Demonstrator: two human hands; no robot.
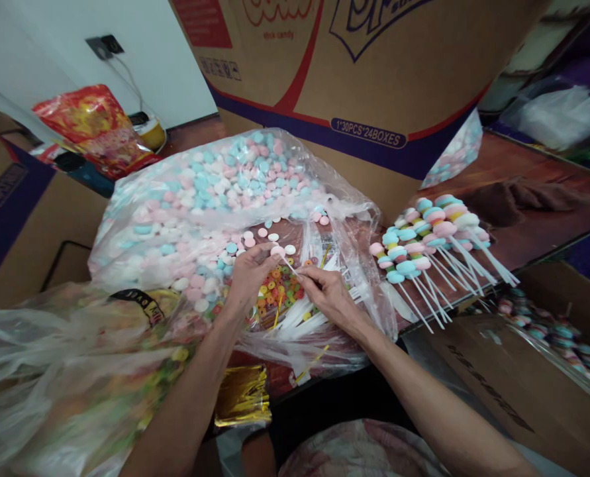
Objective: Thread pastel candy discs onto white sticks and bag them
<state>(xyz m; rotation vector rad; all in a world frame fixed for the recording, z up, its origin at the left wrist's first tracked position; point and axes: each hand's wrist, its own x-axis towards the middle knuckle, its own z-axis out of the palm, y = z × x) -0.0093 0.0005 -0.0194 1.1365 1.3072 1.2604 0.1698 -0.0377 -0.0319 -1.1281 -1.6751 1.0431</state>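
Note:
My left hand (pixel 251 271) is closed on a pale pink marshmallow (pixel 277 252), thumb and fingers pinching it. A thin white stick (pixel 289 265) slants down from that marshmallow to my right hand (pixel 327 289), which pinches its lower end. Beneath both hands lie ring-shaped gummies (pixel 275 295) in red, orange, yellow and green. A bundle of white sticks (pixel 304 321) rests close below my right hand. Loose pink, white and blue marshmallows (pixel 249 240) are scattered beyond my left hand, spilling from a large clear bag (pixel 235 179).
Filled marshmallow sticks (pixel 431 238) lie piled at the right table edge. A tall cardboard carton (pixel 344 86) stands behind the bag. An open box (pixel 498 377) with more candy sticks is at lower right. Gold twist ties (pixel 242 395) lie in front; a clear bag of gummies (pixel 100 397) fills the lower left.

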